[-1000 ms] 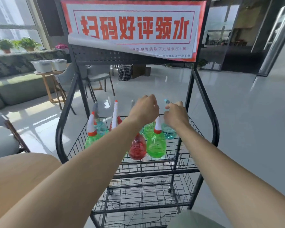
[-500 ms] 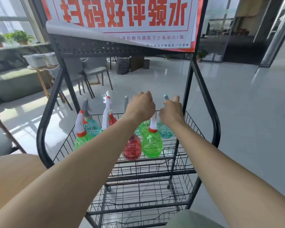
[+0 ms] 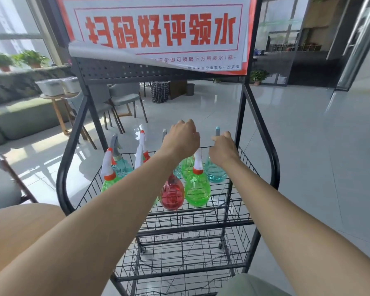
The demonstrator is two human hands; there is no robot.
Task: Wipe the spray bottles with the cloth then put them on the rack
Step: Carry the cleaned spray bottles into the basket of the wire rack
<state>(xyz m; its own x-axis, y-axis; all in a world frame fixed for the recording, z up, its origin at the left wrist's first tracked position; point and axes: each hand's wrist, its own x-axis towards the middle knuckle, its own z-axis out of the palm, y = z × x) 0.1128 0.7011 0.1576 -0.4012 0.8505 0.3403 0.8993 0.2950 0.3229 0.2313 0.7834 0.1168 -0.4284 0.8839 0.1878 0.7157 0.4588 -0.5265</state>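
Several spray bottles stand in the top wire basket (image 3: pixel 241 161) of a black rack. My left hand (image 3: pixel 183 139) is curled over a sprayer head whose grey tip (image 3: pixel 164 133) sticks up at its left; the bottle body below is mostly hidden. My right hand (image 3: pixel 222 151) grips the head of the pale blue bottle (image 3: pixel 215 175) at the basket's right, its teal nozzle (image 3: pixel 217 130) poking above my fingers. A red bottle (image 3: pixel 172 194) and a green bottle (image 3: pixel 197 190) stand in front, under my wrists. No cloth is in view.
More bottles stand at the basket's left: a green one (image 3: pixel 108 182), a blue one (image 3: pixel 121 166) and a white-headed one (image 3: pixel 141 146). A red and white sign (image 3: pixel 158 33) hangs above. Lower wire shelves (image 3: pixel 190 259) sit beneath. Chairs, a side table and a sofa stand to the left.
Both hands stay on the same sprayer heads. The view has shifted and drawn in, so the rack sits larger and the sign fills more of the top.
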